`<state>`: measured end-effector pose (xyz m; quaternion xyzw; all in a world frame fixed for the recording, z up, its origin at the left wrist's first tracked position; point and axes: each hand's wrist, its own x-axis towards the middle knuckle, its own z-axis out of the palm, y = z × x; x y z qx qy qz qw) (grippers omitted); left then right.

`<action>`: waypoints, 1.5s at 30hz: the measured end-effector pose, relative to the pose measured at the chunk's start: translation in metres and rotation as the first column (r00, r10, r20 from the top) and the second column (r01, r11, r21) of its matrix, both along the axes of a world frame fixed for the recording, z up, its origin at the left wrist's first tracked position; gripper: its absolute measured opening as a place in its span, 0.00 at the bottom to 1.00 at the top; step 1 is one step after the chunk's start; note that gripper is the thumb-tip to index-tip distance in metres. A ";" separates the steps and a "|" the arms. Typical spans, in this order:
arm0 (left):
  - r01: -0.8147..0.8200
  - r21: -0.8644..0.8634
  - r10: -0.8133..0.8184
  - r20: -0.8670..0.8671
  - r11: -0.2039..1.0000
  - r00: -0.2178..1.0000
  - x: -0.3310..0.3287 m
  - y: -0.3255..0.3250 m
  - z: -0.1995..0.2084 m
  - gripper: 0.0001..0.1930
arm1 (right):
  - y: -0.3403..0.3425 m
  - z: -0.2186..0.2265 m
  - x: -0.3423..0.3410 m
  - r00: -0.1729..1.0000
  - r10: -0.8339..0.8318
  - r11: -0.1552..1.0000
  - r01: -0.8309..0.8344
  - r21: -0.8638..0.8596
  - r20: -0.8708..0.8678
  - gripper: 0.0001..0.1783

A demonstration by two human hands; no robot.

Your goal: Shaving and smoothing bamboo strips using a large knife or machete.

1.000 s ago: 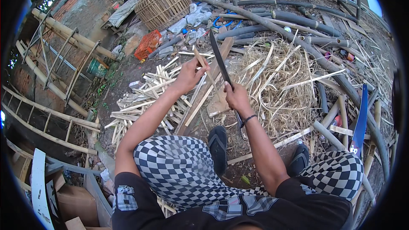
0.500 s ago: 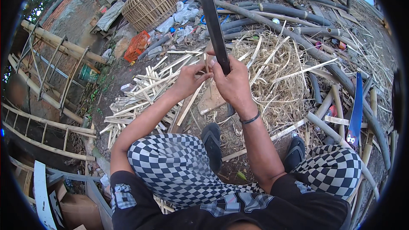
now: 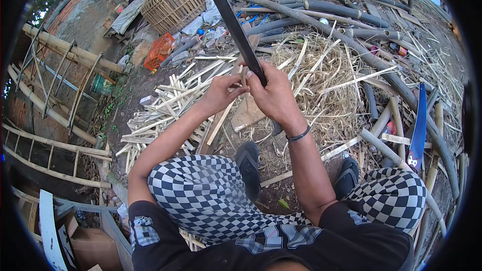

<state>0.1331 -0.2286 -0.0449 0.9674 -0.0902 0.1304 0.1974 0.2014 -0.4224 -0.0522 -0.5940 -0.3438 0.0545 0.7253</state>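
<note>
Knife is slanting up from right hand, which is wrapping round its lower part. Left hand is closing in beside right, fingertips pinching thin bamboo strip (strip is sitting between hands, close to blade; contact unclear). Containers: domed slatted basket is resting beyond orange crate; green bucket is standing farther left; cardboard box is sitting lower left. Contents are escaping clear view.

Long dark metal knife and thin pale wooden strip, held close together.
I see the right hand grip the knife, the left hand pinch the strip, straight pale sticks heaped to the left and curled straw-coloured shavings to the right.
</note>
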 end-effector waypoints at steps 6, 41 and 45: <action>0.000 -0.008 0.000 0.001 1.000 1.000 -0.001 0.005 -0.002 0.12 | 0.006 -0.005 0.000 0.999 -0.001 1.000 0.002 -0.026 0.034 0.14; 0.023 0.021 -0.024 0.049 1.000 0.999 -0.007 0.012 -0.001 0.12 | 0.004 0.000 -0.009 0.990 -0.019 0.990 0.038 -0.135 0.140 0.15; -0.034 -0.023 0.034 0.020 0.999 0.999 -0.006 0.012 -0.002 0.12 | 0.017 -0.011 -0.006 0.993 -0.012 0.983 0.032 -0.179 0.114 0.16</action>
